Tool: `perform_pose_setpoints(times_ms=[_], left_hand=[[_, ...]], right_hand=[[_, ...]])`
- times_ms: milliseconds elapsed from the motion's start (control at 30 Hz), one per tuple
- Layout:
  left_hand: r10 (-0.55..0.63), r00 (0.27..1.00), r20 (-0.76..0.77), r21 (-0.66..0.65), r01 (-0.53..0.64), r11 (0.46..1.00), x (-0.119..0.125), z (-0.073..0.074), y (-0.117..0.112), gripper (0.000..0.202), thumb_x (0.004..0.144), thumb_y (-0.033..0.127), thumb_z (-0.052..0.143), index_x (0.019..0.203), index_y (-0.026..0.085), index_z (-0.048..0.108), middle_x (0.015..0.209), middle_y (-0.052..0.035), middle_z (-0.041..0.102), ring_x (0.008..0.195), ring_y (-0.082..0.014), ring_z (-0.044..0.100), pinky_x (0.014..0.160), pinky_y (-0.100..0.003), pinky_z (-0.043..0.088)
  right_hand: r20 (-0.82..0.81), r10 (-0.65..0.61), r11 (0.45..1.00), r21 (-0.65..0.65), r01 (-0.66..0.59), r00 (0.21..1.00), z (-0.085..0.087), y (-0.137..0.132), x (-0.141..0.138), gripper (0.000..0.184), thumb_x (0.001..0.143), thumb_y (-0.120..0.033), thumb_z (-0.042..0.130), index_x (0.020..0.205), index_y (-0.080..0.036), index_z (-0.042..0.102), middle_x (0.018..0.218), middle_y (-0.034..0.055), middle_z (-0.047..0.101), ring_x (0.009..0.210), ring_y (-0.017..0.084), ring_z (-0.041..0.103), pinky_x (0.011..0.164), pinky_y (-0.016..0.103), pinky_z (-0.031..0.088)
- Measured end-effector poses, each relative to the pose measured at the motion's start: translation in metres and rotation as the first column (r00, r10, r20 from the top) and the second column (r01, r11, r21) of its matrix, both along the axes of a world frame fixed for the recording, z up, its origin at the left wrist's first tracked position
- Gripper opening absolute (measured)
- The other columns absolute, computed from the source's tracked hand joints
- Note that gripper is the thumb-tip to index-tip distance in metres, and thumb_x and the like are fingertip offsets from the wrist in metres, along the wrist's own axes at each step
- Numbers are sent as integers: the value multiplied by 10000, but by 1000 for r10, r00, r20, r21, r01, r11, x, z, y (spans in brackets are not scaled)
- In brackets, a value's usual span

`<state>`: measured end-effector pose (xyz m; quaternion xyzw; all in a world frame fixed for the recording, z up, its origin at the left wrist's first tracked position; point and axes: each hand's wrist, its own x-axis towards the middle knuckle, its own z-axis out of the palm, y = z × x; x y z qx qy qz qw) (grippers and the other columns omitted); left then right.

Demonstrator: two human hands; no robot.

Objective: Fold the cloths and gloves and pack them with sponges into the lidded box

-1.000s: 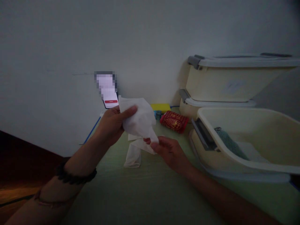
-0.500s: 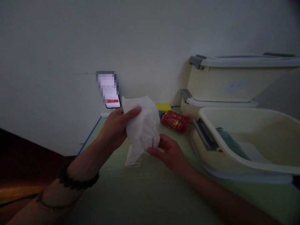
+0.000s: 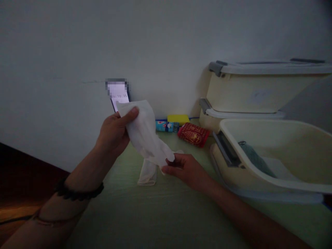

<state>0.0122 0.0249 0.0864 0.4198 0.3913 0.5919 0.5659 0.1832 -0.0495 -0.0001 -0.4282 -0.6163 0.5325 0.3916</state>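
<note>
A thin white glove point(image 3: 145, 129) stretches on a slant between my two hands above the table. My left hand point(image 3: 116, 129) grips its wide upper end, thumb on top and fingers behind. Lower down, my right hand point(image 3: 183, 166) pinches the narrow finger end between thumb and fingers. Beneath it, a second white glove point(image 3: 147, 174) lies on the table, partly covered by the held one. Behind my left hand a lit phone point(image 3: 119, 93) leans on the wall, its lower part hidden.
Toward the wall lie a yellow block point(image 3: 178, 119), a blue packet point(image 3: 164, 126) and a red patterned pouch point(image 3: 193, 135). On the right, an open cream bin point(image 3: 225, 160) holds a green cloth item point(image 3: 256, 159). Lidded bins point(image 3: 241, 91) stand stacked behind on the green table point(image 3: 166, 214).
My left hand has moved left and drawn the glove out longer, now covering the phone's lower part. The blue packet has come into sight. My right hand stays nearly in place.
</note>
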Motion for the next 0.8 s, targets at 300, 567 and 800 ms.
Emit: perform_pose_setpoints(times_ms=[300,567,800], left_hand=[[-284,957,-65,-156,272,950,8,9,-19,110,759,176,572,823,116,639,749,-58,673,614,-135,632,582,-216,523],[-602,796,-61,-318,556,768,9,-8,-18,188,769,249,579,863,97,635,787,-100,671,632,-145,624,553,-212,508],[-642,763,-74,-462,544,701,1,-52,10,183,745,204,598,879,80,609,794,-118,670,673,-163,636,588,-233,509]], right_hand=[[-250,-167,971,125,203,954,-3,8,6,826,560,-383,748,1255,-264,316,1257,86,447,1137,204,451,944,378,369],[-499,-76,996,-69,48,863,16,-2,7,242,666,-317,671,863,-220,570,770,-12,642,686,126,612,643,268,508],[-575,8,874,-393,-285,818,18,2,13,207,728,-366,575,673,-174,522,521,-53,522,385,74,479,325,179,419]])
